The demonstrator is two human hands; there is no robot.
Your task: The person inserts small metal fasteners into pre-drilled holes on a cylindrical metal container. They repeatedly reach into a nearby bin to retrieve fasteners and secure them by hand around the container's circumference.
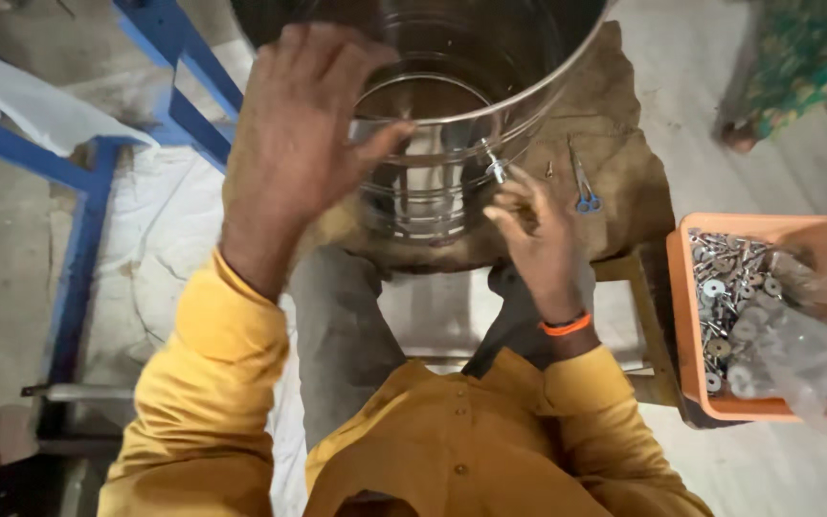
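Steel drum [452, 115], shiny and open-topped, sits at upper centre of the frame on a worn brown bench [624, 182]. Left hand [299, 134] lies spread over the drum's near rim, fingers loose and splayed, thumb against the wall, gripping nothing. Right hand [538, 230], just right of the drum wall, pinches a small metal screw [496, 170] between fingertips, its tip at the wall. Blue-handled scissors [583, 187] lie on the bench beyond. Orange tray [691, 316] of screws and washers stands at right edge.
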